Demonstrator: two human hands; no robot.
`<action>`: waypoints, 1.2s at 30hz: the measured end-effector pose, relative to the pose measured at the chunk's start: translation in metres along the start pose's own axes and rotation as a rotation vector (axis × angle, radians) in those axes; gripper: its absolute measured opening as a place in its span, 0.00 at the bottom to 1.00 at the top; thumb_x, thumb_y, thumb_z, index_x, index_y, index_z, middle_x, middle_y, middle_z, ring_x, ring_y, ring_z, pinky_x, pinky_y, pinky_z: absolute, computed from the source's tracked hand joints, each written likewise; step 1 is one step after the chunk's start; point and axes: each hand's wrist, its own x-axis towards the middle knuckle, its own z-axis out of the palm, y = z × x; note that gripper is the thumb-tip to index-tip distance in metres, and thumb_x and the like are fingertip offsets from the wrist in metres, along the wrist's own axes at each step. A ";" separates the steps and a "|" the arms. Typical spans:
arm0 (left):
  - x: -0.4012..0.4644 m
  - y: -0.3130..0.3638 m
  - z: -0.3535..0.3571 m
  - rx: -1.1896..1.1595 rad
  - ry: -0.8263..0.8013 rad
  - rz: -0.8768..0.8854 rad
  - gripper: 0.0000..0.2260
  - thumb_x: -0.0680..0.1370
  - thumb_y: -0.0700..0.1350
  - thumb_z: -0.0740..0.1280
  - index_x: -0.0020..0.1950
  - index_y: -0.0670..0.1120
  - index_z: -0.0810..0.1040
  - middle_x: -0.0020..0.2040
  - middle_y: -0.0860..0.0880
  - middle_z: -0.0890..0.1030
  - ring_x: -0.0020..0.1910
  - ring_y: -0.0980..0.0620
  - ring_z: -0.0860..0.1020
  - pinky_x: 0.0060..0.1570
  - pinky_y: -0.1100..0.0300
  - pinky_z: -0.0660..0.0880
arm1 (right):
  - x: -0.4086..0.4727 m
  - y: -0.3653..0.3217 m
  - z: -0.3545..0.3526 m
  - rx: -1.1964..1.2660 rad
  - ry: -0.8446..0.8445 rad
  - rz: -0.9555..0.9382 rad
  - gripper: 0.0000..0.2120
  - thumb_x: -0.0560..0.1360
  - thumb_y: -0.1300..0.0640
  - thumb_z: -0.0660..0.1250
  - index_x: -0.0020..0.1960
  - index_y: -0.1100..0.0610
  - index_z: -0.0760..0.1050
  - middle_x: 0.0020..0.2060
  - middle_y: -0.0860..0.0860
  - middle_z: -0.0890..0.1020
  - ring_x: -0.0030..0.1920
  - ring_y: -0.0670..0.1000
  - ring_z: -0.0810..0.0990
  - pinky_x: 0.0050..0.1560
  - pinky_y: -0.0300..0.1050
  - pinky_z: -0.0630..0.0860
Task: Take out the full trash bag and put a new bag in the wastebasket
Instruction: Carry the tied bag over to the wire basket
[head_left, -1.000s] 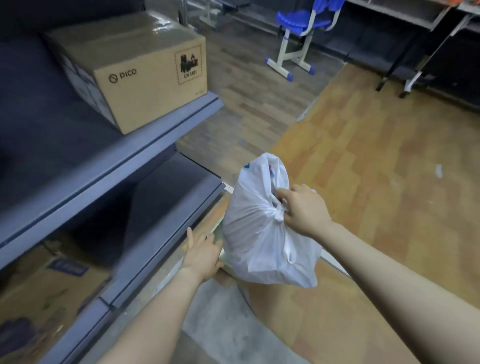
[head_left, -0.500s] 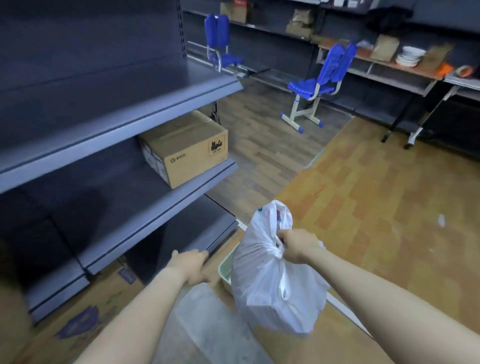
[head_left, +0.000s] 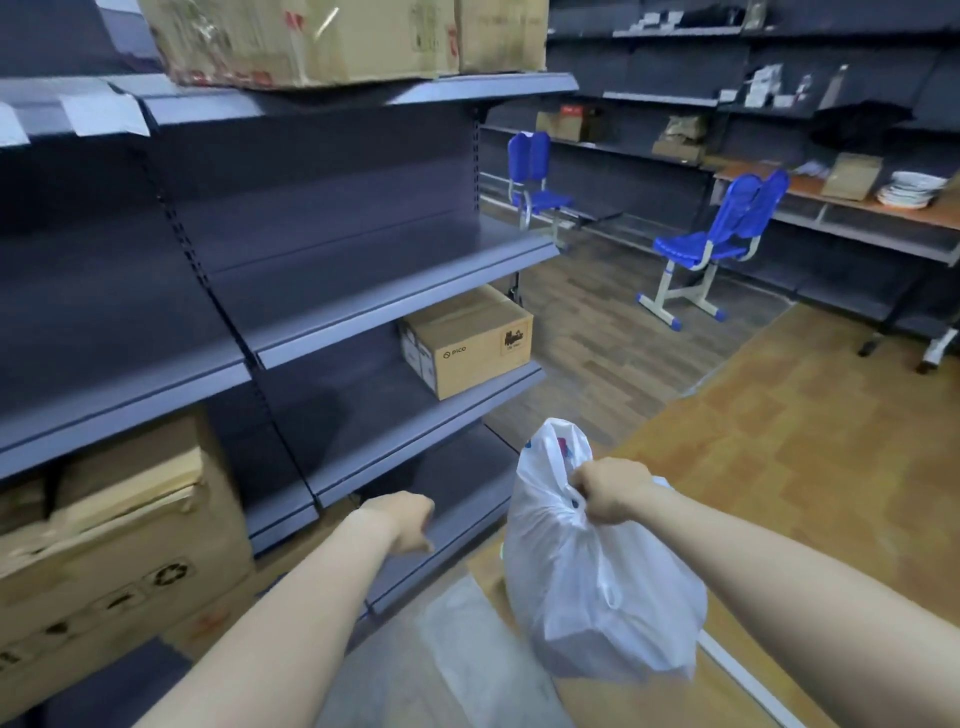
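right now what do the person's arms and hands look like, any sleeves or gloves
Both forearms are bare up to the frame edge: no sleeves in view. The left hand and right hand wear no gloves, and no rings, watch or bracelet show. Nothing is marked on either arm.

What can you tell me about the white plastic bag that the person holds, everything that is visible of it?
The white plastic trash bag is thin, slightly see-through and crinkled. It bulges full, and its top is gathered into a neck with loose handle flaps standing up above it. Something red and blue shows faintly near the top. The right hand grips the neck, so the bag hangs in the air above the wooden floor, beside the grey metal shelving. The left hand is apart from it and holds nothing.
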 end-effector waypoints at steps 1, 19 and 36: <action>-0.009 -0.003 0.001 0.003 0.013 -0.013 0.18 0.77 0.52 0.64 0.64 0.44 0.71 0.64 0.45 0.74 0.62 0.45 0.73 0.57 0.54 0.71 | -0.004 -0.006 -0.003 -0.003 0.002 -0.020 0.08 0.69 0.62 0.60 0.34 0.53 0.65 0.35 0.48 0.71 0.43 0.53 0.71 0.28 0.39 0.58; -0.170 -0.068 0.066 -0.297 0.051 -0.462 0.22 0.77 0.51 0.66 0.66 0.40 0.71 0.65 0.43 0.75 0.62 0.43 0.74 0.59 0.53 0.72 | -0.032 -0.180 -0.032 -0.150 -0.020 -0.615 0.11 0.65 0.61 0.64 0.32 0.55 0.61 0.35 0.49 0.70 0.38 0.53 0.70 0.30 0.39 0.59; -0.433 -0.128 0.214 -0.608 0.157 -1.096 0.21 0.77 0.52 0.65 0.65 0.41 0.69 0.66 0.43 0.72 0.64 0.43 0.72 0.63 0.51 0.70 | -0.188 -0.433 -0.015 -0.464 0.170 -1.275 0.16 0.68 0.60 0.64 0.32 0.52 0.58 0.32 0.47 0.66 0.41 0.54 0.69 0.28 0.41 0.58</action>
